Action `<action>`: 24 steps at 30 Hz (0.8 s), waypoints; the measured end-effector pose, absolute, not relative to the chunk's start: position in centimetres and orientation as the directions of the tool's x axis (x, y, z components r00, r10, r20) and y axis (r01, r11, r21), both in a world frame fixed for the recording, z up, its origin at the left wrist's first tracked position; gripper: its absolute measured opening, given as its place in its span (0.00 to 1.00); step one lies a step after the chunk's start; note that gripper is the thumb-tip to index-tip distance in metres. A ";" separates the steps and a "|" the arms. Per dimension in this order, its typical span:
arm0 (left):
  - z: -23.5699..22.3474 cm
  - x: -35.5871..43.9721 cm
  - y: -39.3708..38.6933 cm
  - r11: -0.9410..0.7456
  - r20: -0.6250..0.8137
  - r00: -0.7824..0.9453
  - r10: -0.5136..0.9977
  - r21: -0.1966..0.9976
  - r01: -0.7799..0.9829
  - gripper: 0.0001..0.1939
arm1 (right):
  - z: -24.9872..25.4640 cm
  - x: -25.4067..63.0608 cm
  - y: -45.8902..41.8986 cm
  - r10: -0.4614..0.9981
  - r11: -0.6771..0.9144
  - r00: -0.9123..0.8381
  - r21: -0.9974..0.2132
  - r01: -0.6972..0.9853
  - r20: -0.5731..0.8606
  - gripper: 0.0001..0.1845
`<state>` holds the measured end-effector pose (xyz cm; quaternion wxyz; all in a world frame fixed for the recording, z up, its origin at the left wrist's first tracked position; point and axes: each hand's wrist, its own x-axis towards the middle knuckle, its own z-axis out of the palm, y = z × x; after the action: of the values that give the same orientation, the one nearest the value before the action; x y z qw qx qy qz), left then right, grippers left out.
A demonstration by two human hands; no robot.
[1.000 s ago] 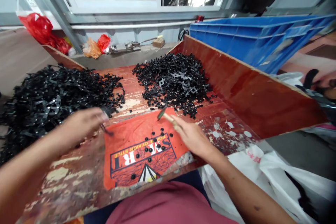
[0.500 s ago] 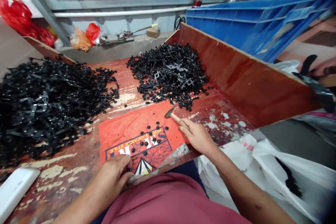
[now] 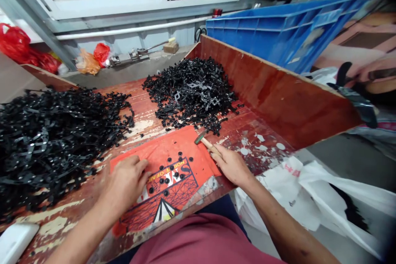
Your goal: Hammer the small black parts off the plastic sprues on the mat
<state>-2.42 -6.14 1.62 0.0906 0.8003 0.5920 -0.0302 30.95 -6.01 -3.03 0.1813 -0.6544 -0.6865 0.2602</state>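
My right hand is wrapped round the wooden handle of a small hammer, whose dark head rests over the upper right edge of an orange-red printed sheet. Several small black round pieces lie scattered across the sheet's print. Over the left part of this sheet is my left hand, palm down with its fingers loosely bent and the thumb apart. Nothing shows between those fingers, though their tips are partly hidden.
Two heaps of black linked metal parts, a left heap and a far heap, lie on the worn red table. A wooden side board borders the right, with a blue crate behind it. A white object sits at lower left.
My left hand has moved from the sheet's near edge up and forward onto its left part, with the fingers less curled. My right hand still holds the hammer. The camera view has shifted slightly.
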 end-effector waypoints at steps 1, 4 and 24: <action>1.6 -1.8 -6.5 -0.306 -0.130 0.318 0.939 0.102 0.947 0.13 | -3.1 30.9 -6.0 0.993 0.009 -0.077 -0.595 0.803 -0.090 0.09; 1.0 -0.2 -7.6 -0.375 -0.191 0.427 0.884 0.256 0.891 0.08 | -3.2 30.8 -6.0 0.994 0.009 -0.071 -0.600 0.800 -0.080 0.09; 2.9 5.0 15.3 -0.147 0.055 0.137 0.989 0.312 0.939 0.10 | -2.9 30.6 -6.1 0.994 -0.056 -0.013 -0.632 0.773 -0.105 0.08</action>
<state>5.01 15.30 2.92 0.1013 0.7471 0.6450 0.1245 30.58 -6.12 -2.85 0.2018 -0.6728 -0.6566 0.2749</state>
